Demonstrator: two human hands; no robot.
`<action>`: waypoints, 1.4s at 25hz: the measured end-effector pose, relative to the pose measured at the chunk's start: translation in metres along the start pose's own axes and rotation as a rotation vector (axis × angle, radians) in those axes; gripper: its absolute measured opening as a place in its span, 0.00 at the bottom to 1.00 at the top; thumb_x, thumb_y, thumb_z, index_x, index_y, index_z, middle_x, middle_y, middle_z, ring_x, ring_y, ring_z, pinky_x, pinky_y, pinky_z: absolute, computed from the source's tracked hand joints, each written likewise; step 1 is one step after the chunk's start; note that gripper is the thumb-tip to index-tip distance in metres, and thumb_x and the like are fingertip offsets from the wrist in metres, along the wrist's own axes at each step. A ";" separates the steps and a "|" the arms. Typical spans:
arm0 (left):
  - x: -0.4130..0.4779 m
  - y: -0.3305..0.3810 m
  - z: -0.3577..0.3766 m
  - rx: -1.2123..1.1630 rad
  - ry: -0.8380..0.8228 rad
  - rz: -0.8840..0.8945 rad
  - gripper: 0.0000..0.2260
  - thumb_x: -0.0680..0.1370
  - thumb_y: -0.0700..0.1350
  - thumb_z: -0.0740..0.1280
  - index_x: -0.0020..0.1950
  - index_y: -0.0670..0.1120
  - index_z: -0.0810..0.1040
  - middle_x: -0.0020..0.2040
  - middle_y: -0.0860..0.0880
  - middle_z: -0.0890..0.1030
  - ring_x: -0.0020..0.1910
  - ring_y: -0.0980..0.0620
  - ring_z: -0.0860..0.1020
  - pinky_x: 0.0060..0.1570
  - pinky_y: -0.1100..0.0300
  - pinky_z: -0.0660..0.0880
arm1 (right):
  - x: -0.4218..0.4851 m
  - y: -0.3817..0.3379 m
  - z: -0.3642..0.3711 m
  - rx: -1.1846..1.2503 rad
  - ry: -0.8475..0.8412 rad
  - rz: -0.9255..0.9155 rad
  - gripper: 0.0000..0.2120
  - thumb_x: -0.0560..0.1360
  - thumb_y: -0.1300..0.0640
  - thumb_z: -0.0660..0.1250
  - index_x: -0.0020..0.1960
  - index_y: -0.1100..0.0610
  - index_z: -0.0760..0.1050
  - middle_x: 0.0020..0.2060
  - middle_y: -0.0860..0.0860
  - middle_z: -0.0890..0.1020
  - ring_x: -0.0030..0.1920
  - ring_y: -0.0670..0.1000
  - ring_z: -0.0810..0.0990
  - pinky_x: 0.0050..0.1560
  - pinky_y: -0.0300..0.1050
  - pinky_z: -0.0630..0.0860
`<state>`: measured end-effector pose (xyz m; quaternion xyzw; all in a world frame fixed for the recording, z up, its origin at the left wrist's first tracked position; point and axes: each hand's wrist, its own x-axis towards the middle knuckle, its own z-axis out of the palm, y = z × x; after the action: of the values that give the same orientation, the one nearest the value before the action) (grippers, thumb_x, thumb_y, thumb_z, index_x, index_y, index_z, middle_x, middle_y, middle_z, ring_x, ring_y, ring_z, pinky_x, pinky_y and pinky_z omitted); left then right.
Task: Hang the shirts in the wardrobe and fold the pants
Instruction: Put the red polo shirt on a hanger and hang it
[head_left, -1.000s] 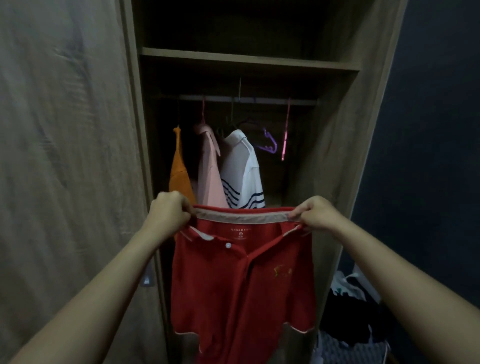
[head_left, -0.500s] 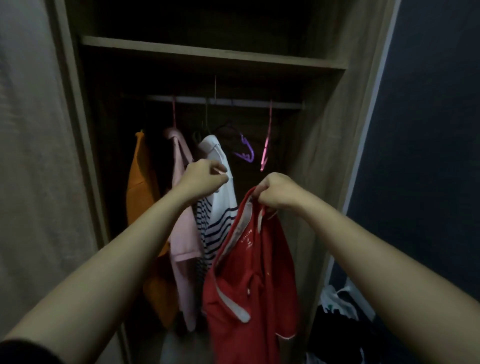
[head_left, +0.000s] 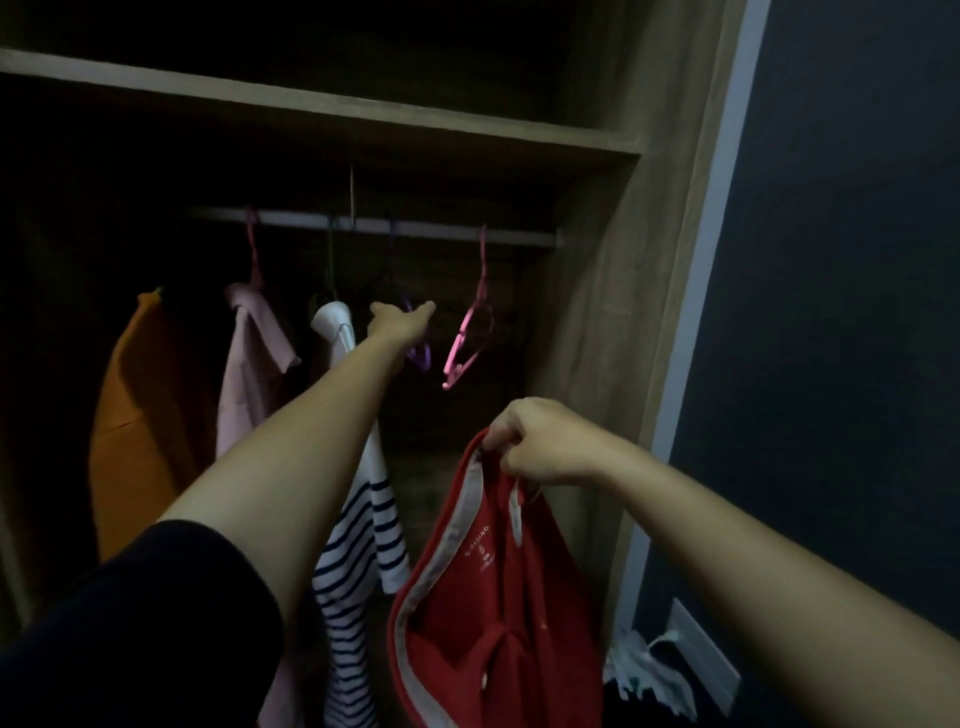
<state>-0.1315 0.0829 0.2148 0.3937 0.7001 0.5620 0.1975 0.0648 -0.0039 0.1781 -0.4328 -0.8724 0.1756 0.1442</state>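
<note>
Right hand (head_left: 540, 441): grip closed on the collar of the red shirt (head_left: 498, 597), which is held in front of the wardrobe's right wall (head_left: 613, 322) and hangs bunched below the fist. A half second ago it was carried higher and nearer the middle; a second ago it was spread between both hands.

Left hand (head_left: 400, 325): grip open, fingers (head_left: 423, 310) extended to the purple hanger (head_left: 418, 353); contact cannot be told in the dim light. A half second ago this hand was curled beside the striped shirt (head_left: 358, 545); it has since been stretched deeper inside, under the rail (head_left: 374, 224).

Pink hanger (head_left: 467, 338): empty, hung on the rail just right of the purple one.

Hung items, left of the arm: striped shirt, pink shirt (head_left: 254, 364), orange shirt (head_left: 140, 415), unchanged in order.

Shelf (head_left: 322, 109): above the rail.

Clothes pile (head_left: 649, 670): low, right of the wardrobe.
</note>
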 end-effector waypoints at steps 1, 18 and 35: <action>0.004 0.001 0.004 0.014 0.038 0.046 0.30 0.77 0.48 0.66 0.73 0.38 0.56 0.68 0.38 0.70 0.65 0.40 0.71 0.54 0.56 0.69 | 0.003 0.004 -0.002 0.013 0.002 -0.002 0.18 0.71 0.68 0.60 0.56 0.57 0.81 0.51 0.52 0.83 0.46 0.49 0.83 0.45 0.41 0.81; -0.171 -0.116 -0.150 -0.029 0.189 0.370 0.06 0.79 0.40 0.60 0.51 0.50 0.74 0.36 0.52 0.80 0.25 0.60 0.77 0.29 0.69 0.73 | -0.015 -0.041 0.042 0.054 0.041 0.016 0.14 0.67 0.69 0.61 0.44 0.58 0.82 0.30 0.49 0.76 0.33 0.48 0.77 0.31 0.37 0.73; -0.273 -0.239 -0.287 0.345 0.058 0.549 0.24 0.71 0.61 0.56 0.57 0.52 0.81 0.50 0.50 0.84 0.49 0.52 0.82 0.50 0.59 0.75 | -0.085 -0.143 0.090 -0.184 0.066 -0.261 0.12 0.61 0.58 0.63 0.42 0.52 0.81 0.41 0.56 0.81 0.45 0.55 0.78 0.44 0.47 0.73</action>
<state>-0.2495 -0.3238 0.0277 0.5794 0.6580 0.4783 -0.0512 -0.0229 -0.1693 0.1510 -0.3327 -0.9284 0.0603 0.1541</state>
